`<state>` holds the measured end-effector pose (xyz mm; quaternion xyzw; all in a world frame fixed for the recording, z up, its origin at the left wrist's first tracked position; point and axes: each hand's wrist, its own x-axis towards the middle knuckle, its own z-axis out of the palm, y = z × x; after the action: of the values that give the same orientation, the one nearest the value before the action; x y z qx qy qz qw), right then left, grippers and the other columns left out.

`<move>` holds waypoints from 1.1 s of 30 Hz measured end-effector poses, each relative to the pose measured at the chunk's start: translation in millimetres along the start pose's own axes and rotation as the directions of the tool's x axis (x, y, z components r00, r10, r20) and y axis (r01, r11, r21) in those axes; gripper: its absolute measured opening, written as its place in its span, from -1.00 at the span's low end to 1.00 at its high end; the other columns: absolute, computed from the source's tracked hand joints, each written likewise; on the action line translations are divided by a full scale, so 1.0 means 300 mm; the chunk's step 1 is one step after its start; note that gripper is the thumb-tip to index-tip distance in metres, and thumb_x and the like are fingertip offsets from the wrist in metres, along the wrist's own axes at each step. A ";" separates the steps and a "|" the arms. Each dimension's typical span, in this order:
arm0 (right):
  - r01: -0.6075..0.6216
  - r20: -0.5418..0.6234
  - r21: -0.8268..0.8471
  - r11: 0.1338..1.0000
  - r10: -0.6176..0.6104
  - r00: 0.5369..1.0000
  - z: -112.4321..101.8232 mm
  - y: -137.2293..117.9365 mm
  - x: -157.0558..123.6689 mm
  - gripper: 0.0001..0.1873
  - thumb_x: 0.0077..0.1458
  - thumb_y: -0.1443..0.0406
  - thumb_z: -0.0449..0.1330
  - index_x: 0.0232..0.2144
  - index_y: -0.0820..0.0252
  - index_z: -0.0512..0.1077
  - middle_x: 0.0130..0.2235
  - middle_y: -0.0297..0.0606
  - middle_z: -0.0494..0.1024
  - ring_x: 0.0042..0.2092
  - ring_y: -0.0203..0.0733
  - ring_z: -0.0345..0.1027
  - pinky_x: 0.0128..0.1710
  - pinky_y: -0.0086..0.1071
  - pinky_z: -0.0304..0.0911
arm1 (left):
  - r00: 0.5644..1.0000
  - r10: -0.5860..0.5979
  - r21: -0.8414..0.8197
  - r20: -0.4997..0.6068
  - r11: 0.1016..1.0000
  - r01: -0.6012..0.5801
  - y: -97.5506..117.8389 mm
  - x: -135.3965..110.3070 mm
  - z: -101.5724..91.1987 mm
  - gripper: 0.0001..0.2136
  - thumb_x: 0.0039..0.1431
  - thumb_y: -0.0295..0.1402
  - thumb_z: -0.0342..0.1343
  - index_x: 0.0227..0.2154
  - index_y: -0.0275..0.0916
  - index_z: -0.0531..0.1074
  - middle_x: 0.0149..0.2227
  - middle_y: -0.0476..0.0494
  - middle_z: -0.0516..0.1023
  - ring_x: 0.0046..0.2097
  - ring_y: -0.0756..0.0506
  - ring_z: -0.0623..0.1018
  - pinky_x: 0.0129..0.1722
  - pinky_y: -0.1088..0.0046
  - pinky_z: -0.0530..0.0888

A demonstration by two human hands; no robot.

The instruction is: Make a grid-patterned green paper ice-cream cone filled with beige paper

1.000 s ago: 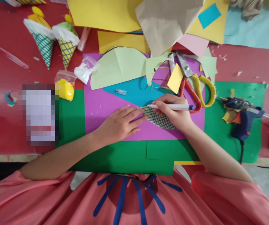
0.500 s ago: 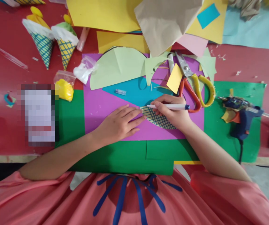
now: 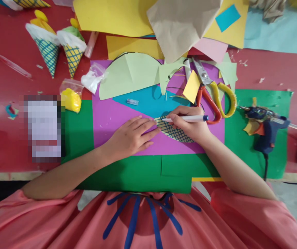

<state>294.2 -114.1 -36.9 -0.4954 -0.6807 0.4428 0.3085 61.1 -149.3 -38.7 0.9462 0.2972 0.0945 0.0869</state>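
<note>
My right hand (image 3: 188,124) is closed around a white marker (image 3: 190,118) with a blue end. The marker's tip meets a pale green paper piece (image 3: 176,133) that carries dark blue crossing lines. Lying flat with fingers stretched, my left hand (image 3: 134,135) touches the left point of that piece. Both hands rest over a purple sheet (image 3: 117,114). A blue sheet (image 3: 143,97) lies just beyond them, with a small clear cap (image 3: 132,102) on it. Part of the lined piece is hidden under my right hand.
Scissors (image 3: 208,86) with red and yellow handles lie beyond my right hand. A glue gun (image 3: 266,129) sits at the right. Paper cones (image 3: 45,48), a bag of yellow clay (image 3: 71,98) and a blurred-out phone-like object (image 3: 45,128) are at the left.
The marker's tip has shifted slightly on the lined piece, with my right hand moving a little. My left hand stays in place. The whole view has shifted slightly.
</note>
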 end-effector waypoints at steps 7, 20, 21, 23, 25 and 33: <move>-0.004 0.005 -0.001 1.000 0.004 1.000 -0.002 0.000 -0.002 -0.78 0.04 0.30 0.14 -0.56 0.26 0.48 -0.57 -0.33 0.51 -0.55 -0.37 0.29 -0.54 -0.48 0.15 | 1.000 0.005 0.004 0.000 1.000 -0.005 0.000 0.002 -0.004 -0.66 0.28 -0.34 0.04 0.10 -0.24 0.39 0.08 -0.24 0.46 0.11 -0.22 0.44 0.15 0.11 0.40; -0.026 0.067 -0.005 1.000 0.026 0.997 -0.008 -0.004 -0.001 -0.76 0.01 0.31 0.11 -0.64 0.27 0.42 -0.66 -0.38 0.40 -0.61 -0.42 0.17 -0.60 -0.49 0.01 | 0.999 -0.022 -0.040 0.035 0.999 0.023 0.000 -0.007 -0.001 -0.62 0.28 -0.34 0.04 0.15 -0.20 0.33 0.13 -0.24 0.42 0.17 -0.21 0.40 0.20 0.10 0.34; -0.030 0.072 -0.004 1.000 0.030 0.997 -0.008 -0.004 -0.001 -0.75 0.00 0.31 0.11 -0.65 0.26 0.41 -0.66 -0.39 0.39 -0.61 -0.42 0.15 -0.60 -0.48 -0.01 | 0.999 -0.024 -0.046 0.039 0.999 0.026 0.000 -0.007 0.000 -0.61 0.28 -0.34 0.04 0.16 -0.19 0.32 0.13 -0.24 0.42 0.17 -0.21 0.39 0.21 0.10 0.34; -0.037 0.084 -0.003 0.999 0.037 0.996 -0.009 -0.004 -0.002 -0.75 0.00 0.31 0.11 -0.66 0.25 0.39 -0.67 -0.39 0.36 -0.61 -0.42 0.13 -0.60 -0.48 -0.03 | 0.999 -0.028 -0.054 0.040 0.998 0.030 0.000 -0.006 0.000 -0.60 0.28 -0.35 0.05 0.17 -0.19 0.32 0.13 -0.24 0.42 0.17 -0.21 0.39 0.21 0.10 0.34; -0.045 0.097 -0.004 0.999 0.045 0.994 -0.010 -0.006 -0.002 -0.75 -0.02 0.32 0.10 -0.68 0.24 0.35 -0.67 -0.40 0.33 -0.61 -0.43 0.09 -0.60 -0.47 -0.05 | 0.999 -0.026 -0.058 0.035 0.998 0.028 -0.001 -0.005 0.000 -0.60 0.27 -0.35 0.05 0.17 -0.19 0.32 0.13 -0.24 0.42 0.17 -0.21 0.39 0.21 0.10 0.33; -0.016 0.119 -0.028 0.999 0.019 0.993 -0.012 -0.012 -0.005 -0.74 -0.04 0.35 0.06 -0.73 0.22 0.24 -0.68 -0.44 0.16 -0.60 -0.45 -0.03 -0.59 -0.44 -0.12 | 1.000 -0.009 -0.024 0.026 1.000 0.009 -0.002 -0.004 -0.001 -0.63 0.28 -0.34 0.04 0.13 -0.22 0.35 0.11 -0.25 0.43 0.15 -0.22 0.41 0.19 0.11 0.36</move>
<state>296.2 -114.8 -32.1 -0.4783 -0.6995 0.4649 0.2567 59.8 -149.5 -38.5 0.9448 0.2991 0.0855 0.1027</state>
